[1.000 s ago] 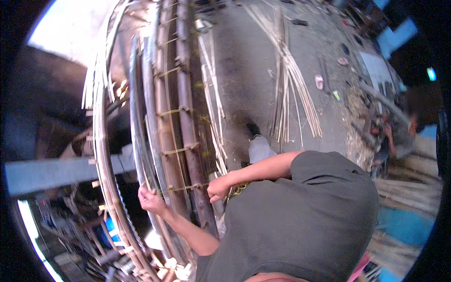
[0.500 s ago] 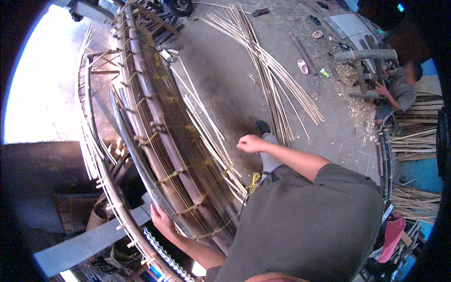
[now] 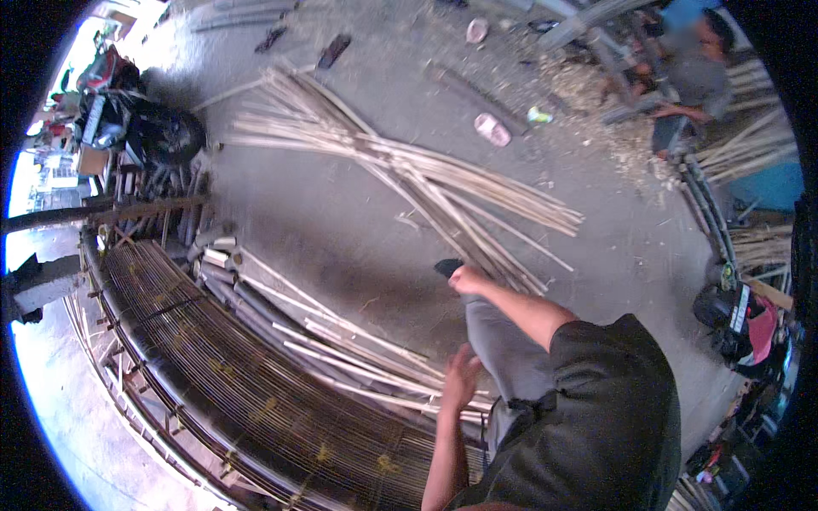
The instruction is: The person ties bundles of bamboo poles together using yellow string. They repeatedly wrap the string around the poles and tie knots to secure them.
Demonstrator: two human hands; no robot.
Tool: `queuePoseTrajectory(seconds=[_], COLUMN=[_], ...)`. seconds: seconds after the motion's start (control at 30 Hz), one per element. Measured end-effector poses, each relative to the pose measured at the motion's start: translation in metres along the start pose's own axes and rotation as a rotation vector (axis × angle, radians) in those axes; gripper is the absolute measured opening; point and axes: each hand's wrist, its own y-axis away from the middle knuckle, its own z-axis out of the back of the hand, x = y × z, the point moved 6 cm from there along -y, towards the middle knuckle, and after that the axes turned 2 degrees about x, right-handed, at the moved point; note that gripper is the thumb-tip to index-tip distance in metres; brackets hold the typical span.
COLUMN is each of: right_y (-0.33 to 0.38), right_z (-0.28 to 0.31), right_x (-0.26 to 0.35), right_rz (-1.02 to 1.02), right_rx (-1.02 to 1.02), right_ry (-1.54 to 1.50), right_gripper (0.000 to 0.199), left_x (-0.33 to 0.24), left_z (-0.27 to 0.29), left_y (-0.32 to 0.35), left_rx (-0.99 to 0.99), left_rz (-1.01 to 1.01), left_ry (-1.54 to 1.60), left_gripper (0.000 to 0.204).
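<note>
My right hand (image 3: 467, 279) hangs in front of my raised knee, above the floor, its fingers curled closed and nothing showing in them. My left hand (image 3: 461, 375) is at the front of my body with fingers loosely apart and slightly blurred. It holds nothing that I can see. Beneath and beside it lie pale split bamboo strips (image 3: 366, 366). A long rack of dark bamboo slats (image 3: 230, 358), tied with yellow cord, stretches along my left. Ahead of my right hand, a crossed bundle of long bamboo strips (image 3: 400, 162) rests on the floor.
A motorcycle (image 3: 136, 128) stands at the far left near stacked dark poles (image 3: 166, 187). Pink sandals (image 3: 492, 129) and a dark pole (image 3: 481, 98) lie on the concrete. At the upper right a person (image 3: 690, 77) sits by a wooden frame among shavings. More bamboo (image 3: 758, 251) is piled at right.
My view has turned left, bringing the motorcycle into sight. My left hand has left the pole beside the rack and come in front of my body. My right hand stays curled.
</note>
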Motion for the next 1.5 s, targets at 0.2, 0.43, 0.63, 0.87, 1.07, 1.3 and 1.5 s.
queuePoseTrajectory(seconds=[0.2,0.43,0.63,0.87,1.07,1.3,1.5], right_y=[-0.222,-0.406,-0.451,-0.393,-0.241,-0.105,0.001], right_z=[0.018,0.031,0.024,0.060,0.145,0.290,0.308], right_x=[-0.065,-0.098,-0.101,-0.052,0.075,0.268,0.534], right_rz=[-0.295,-0.332,-0.171,-0.024,0.010,0.421,0.875], right_rx=[-0.168,-0.366,-0.449,-0.648,-0.718,-0.758,-0.533], right_ry=[-0.039,0.148,0.473,0.118,-0.283,-0.398,-0.601], right_gripper=[0.024,0.024,0.022,0.019,0.039,0.023,0.021], left_x=[0.029,0.069,0.089,0.085,0.052,0.066,-0.040], left_z=[-0.032,-0.015,-0.034,-0.013,-0.005,0.008,0.272], left_y=[-0.127,-0.155,-0.163,-0.173,-0.174,-0.145,-0.086], left_rx=[0.441,0.162,-0.282,0.211,0.363,0.065,-0.830], left_rz=[0.419,0.417,0.516,0.475,0.553,0.373,0.034], left_ry=[0.107,-0.046,-0.543,-0.210,0.054,0.202,0.183], left_gripper=[0.093,0.080,0.044,0.080,0.082,0.059,0.048])
